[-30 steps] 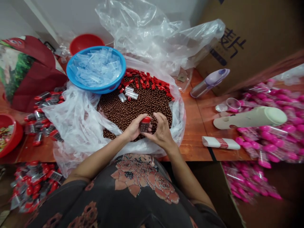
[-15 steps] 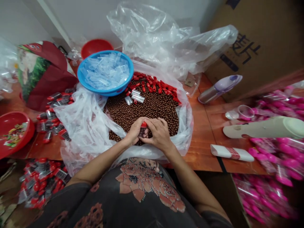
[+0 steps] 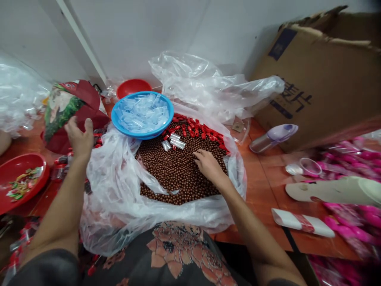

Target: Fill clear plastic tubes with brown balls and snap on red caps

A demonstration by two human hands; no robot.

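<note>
Brown round beads (image 3: 178, 176) fill a clear plastic bag (image 3: 119, 206) that lies open on an orange-brown wooden table (image 3: 262, 222), seen from my head. My right hand (image 3: 210, 167) rests on the right of the heap, its fingers (image 3: 199, 155) close together and lightly curled, their tips touching the beads and gripping nothing. My left hand (image 3: 77, 137) is raised, well apart from the heap, with its fingers (image 3: 88, 129) spread open and nothing visible in them. It is nearest a red printed bag (image 3: 74, 115) and, below it, red-capped clear bottles (image 3: 61, 167).

On the far part of the heap lie a few clear plastic tubes (image 3: 175, 142), and red caps (image 3: 198, 133) are scattered along its far edge. A blue basin (image 3: 143, 133) of clear tubes sits at the bag's far edge, just in front of a red bowl (image 3: 132, 88). A red plate (image 3: 20, 180) lies far left. To the right stand a cardboard box (image 3: 300, 87), a lilac-lidded flask (image 3: 274, 138), a cream tube (image 3: 330, 190) and a blurred pink heap (image 3: 351, 159).
</note>
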